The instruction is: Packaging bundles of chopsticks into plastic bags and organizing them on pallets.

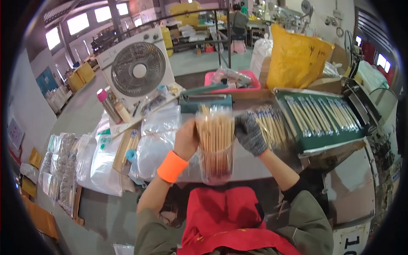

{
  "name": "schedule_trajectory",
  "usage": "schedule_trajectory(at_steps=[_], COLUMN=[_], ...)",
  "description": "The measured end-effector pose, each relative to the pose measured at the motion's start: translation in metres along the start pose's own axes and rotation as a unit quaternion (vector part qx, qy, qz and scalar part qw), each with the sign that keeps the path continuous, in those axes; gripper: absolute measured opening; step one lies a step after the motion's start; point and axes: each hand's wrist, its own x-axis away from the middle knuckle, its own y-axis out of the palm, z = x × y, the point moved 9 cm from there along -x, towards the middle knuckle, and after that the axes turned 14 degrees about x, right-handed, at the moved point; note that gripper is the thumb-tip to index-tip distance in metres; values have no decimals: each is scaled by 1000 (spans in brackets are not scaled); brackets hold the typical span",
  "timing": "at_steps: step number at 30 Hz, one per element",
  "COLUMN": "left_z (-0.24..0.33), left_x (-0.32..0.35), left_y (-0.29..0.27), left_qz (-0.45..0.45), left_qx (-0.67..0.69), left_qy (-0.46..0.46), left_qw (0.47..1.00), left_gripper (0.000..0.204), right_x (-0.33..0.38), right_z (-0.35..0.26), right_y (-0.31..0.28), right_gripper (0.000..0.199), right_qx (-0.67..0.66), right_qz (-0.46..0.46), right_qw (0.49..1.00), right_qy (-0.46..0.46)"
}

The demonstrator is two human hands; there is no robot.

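Clear pack [216, 168] of wooden sticks [216, 134] stands roughly upright in front of me, above the near edge of the desk [253, 168]. My bare left hand [187, 139], orange band [172, 166] at the wrist, grips the pack's left side; its fingertips are hidden. My right hand [250, 135], in a grey glove, is curled at the upper right edge; I cannot tell whether it pinches the plastic. Right of the glove: a loose pile of wrapped sticks [272, 126], then a green board [331, 141] bearing wrapped bundles [321, 114] in a row. Left of the pack: flat clear bags [156, 155]. Beyond them: a box fan [139, 71].
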Motion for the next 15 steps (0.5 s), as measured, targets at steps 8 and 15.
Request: schedule_trajectory(at_steps=[8,15], left_z=[46,118], left_x=[-20,-75], left_y=[0,-54], left_qz=[-331,-228], left_qx=[-189,-78], left_qy=[286,233], left_qw=[879,942], left_gripper=[6,15], right_x=[49,-54], right_z=[-16,-60], right_y=[9,-66], right_gripper=[23,14], right_qx=[342,343], right_qz=[-374,-127], right_qw=[793,862], right_qy=[-339,-351])
